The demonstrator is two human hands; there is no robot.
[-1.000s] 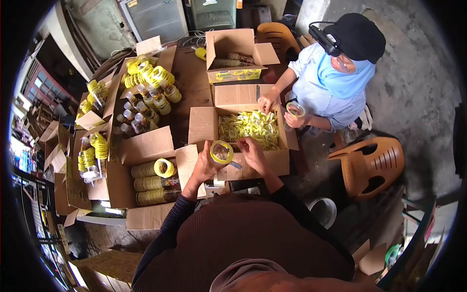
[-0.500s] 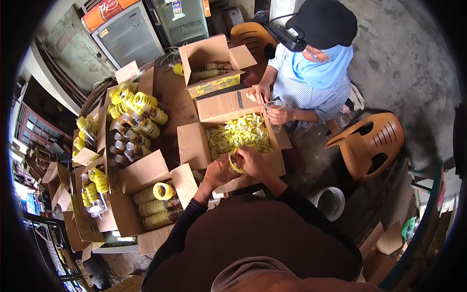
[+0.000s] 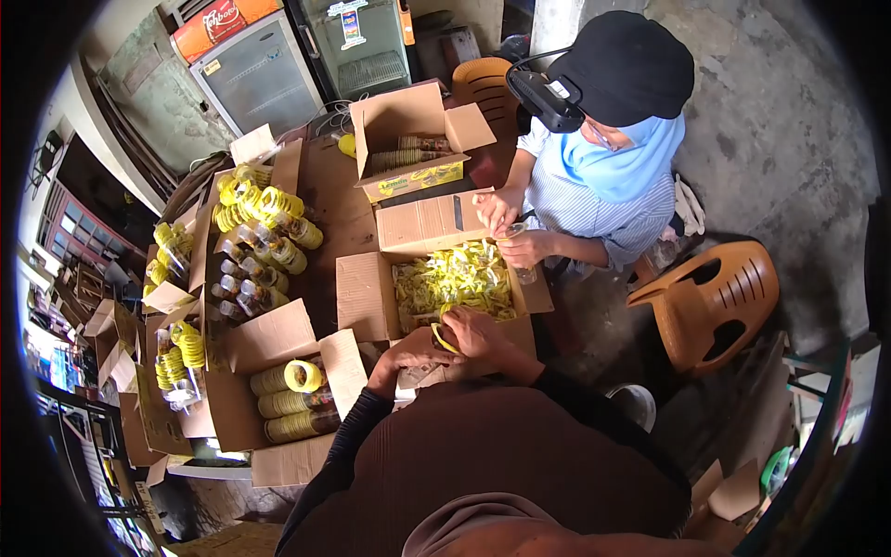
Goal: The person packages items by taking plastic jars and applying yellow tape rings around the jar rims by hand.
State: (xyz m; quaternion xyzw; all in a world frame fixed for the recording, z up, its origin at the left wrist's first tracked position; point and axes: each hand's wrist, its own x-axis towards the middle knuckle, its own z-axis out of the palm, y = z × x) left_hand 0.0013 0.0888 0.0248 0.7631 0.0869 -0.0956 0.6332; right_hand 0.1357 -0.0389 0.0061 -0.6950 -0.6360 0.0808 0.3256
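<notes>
Just over the near flap of an open carton, my left hand is closed round a cup with a yellow rim. My right hand is closed at the same rim, from the right and above. The cup is tilted, and the hands cover most of it. Small yellow-and-white packets fill the carton. To the lower left, another carton holds stacked yellow-rimmed cups.
Across the carton, a co-worker holds a clear cup in both hands. Bundled cups lie at the left. A box stands behind. An orange chair and a bucket are at the right.
Both my hands have come together on the cup, which went from upright to tilted. The co-worker's hands have also met at their cup. The view has shifted.
</notes>
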